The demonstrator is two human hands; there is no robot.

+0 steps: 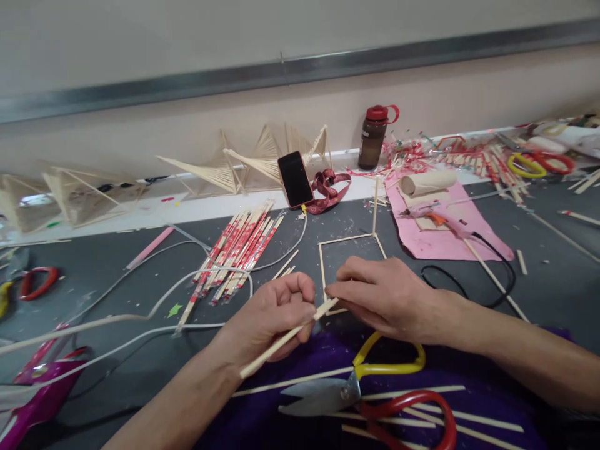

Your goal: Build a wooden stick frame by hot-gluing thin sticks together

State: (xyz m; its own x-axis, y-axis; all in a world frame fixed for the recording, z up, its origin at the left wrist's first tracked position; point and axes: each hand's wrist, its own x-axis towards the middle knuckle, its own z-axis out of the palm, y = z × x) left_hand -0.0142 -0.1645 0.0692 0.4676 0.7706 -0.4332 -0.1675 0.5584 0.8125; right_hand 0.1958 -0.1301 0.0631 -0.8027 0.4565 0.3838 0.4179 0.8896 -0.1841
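My left hand (276,312) is closed around a pale wooden chopstick (272,353), which slants up to the right. At its upper end, the curled fingers of my right hand (379,290) pinch the tip; part of that grip is hidden. Just behind both hands lies a square frame of sticks (347,239) with one stick (375,206) rising upright from its far right corner. Below my hands, scissors (323,395) with one yellow and one red handle rest, blades apart, on purple cloth (262,406) among several loose chopsticks (487,419).
Wrapped chopsticks (239,250) lie left of centre, near white cables (187,275). A phone (295,179) leans against stick models (225,169) at the wall. A bottle (372,140) stands farther right. A pink glue gun (440,219) sits on a pink sheet (422,247); a magenta tool (51,394) is left.
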